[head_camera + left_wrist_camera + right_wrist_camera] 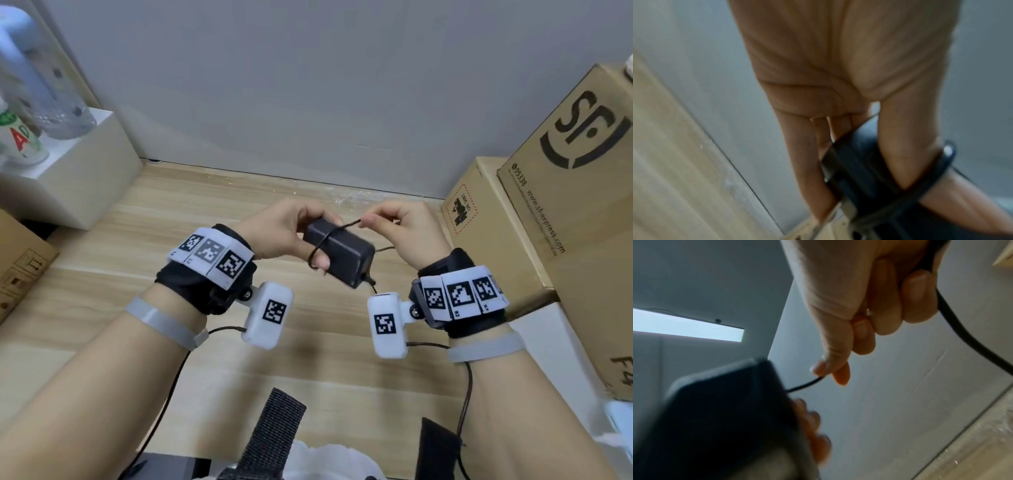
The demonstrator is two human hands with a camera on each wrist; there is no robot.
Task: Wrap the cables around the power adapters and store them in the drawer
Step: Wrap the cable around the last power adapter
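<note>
Head view, centre of the frame: the left hand [281,229] grasps a black rectangular plastic power adapter [339,251] above the light wooden counter [137,240], while the right hand [400,226] pinches its thin black cable [346,225], looped around it.

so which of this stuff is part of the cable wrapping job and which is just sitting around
Job:
- power adapter, held by left hand
- cable, pinched by right hand

Lying about:
- cardboard boxes
- white box
- bottles
</note>
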